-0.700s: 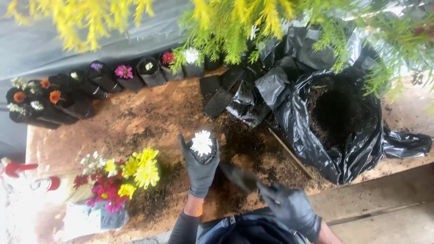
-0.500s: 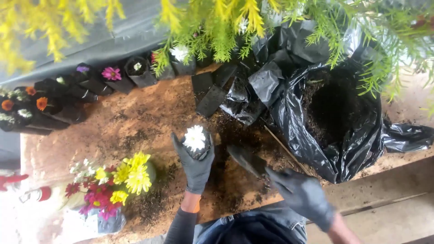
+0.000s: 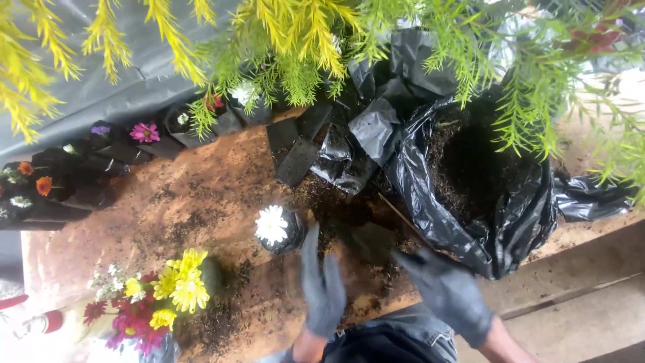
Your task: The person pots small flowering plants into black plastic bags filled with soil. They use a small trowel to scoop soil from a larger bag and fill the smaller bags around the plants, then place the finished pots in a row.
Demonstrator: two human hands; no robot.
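Gloved hands are hovering over a soil-dusted brown worktop (image 3: 201, 202): the left hand (image 3: 322, 289) is lying flat, open and empty just below a small black plastic grow bag with a white flower (image 3: 275, 228), while the right hand (image 3: 447, 292), blurred, is seeming loose and empty beside a large black plastic sack of dark soil (image 3: 484, 195). Steadying the bag upright while firming its soil would suit it. Compared with a moment ago, the left hand is no longer cupping the bag.

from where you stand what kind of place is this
Likely a plant nursery or garden potting bench: an open black bag of soil, a row of small potted flowers, and soil strewn over the worktable by the gloved hands.
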